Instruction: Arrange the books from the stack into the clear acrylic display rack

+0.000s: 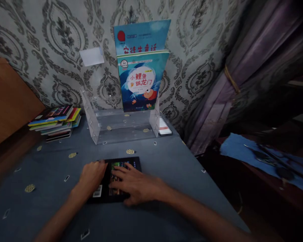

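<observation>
A black book (106, 185) with a colourful picture panel and a white barcode label lies flat on the cloth-covered table. My right hand (136, 183) rests on its cover, fingers spread over the picture. At the book's left edge is my left hand (93, 175), closed around that side, with most of its fingers hidden from view. Beyond the book stands a clear acrylic display rack (93, 126). Its back tiers hold two upright books: a taller light-blue one (142, 35) and, in front of it, a blue picture book with fish (138, 101).
A stack of books (57, 121) lies at the back left, near a brown wooden panel (12, 101). A white card (92, 56) stands at the rack's upper left. To the right hang purple curtains (217, 101), past the table edge, near a blue cloth (242, 148) with dark items.
</observation>
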